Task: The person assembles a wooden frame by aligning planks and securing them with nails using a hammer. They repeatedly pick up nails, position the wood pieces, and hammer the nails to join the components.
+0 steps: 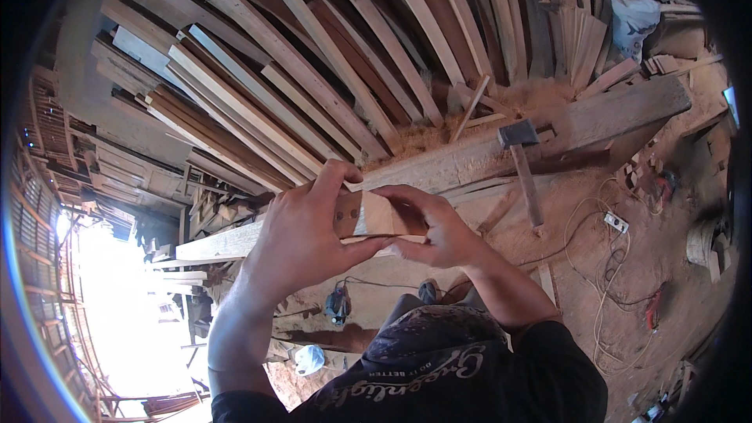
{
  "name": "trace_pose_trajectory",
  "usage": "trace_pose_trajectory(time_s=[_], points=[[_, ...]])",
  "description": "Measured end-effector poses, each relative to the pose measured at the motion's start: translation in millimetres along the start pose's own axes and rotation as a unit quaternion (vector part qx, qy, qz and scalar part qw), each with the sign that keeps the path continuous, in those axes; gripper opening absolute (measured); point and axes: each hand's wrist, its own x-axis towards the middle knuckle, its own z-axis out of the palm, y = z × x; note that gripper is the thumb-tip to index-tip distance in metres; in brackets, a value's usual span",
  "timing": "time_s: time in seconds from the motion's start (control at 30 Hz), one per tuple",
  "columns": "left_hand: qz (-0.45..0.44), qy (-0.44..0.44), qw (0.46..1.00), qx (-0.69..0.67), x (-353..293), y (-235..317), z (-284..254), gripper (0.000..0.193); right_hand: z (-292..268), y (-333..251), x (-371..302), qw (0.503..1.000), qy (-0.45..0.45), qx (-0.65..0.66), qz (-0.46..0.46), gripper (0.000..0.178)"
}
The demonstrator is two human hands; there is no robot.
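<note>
In front of my chest I hold a short, pale wooden block with two dark round marks on its left part. My left hand grips the block's left end, with the thumb along the lower edge and the fingers bent over the top. On the right end, my right hand is wrapped round it, fingers on top and thumb below. The two thumbs come close together under the block. Beyond my hands runs a long, thick timber beam. A hammer with a dark head and wooden handle rests against it.
Many long planks lean in rows at the back. A white power strip and tangled cables lie on the dusty floor at right. A blue-black power tool sits below my left hand. A white sack stands at far right.
</note>
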Motion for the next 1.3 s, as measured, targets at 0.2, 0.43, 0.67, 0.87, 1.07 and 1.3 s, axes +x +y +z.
trace_pose_trajectory(time_s=[0.2,0.43,0.67,0.87,1.07,1.3], points=[[0.062,0.138,0.986,0.071,-29,-67,-4,0.077,8,0,-4,0.996,0.085,0.010,-0.003,0.068],[-0.028,0.223,0.972,0.073,-59,-192,-2,0.069,7,-26,14,0.967,0.155,-0.201,0.011,0.082],[0.029,0.305,0.948,0.079,-34,-240,22,0.088,25,-40,24,0.927,0.155,-0.340,0.030,0.071],[-0.014,0.272,0.961,0.045,-36,-220,8,0.085,29,-40,24,0.892,0.145,-0.428,-0.013,0.062],[-0.016,0.260,0.964,0.051,-35,-220,10,0.085,27,-33,23,0.883,0.160,-0.440,-0.008,0.065],[0.018,0.268,0.961,0.073,-35,-229,9,0.088,-7,-24,28,0.968,0.153,-0.196,0.035,0.075]])
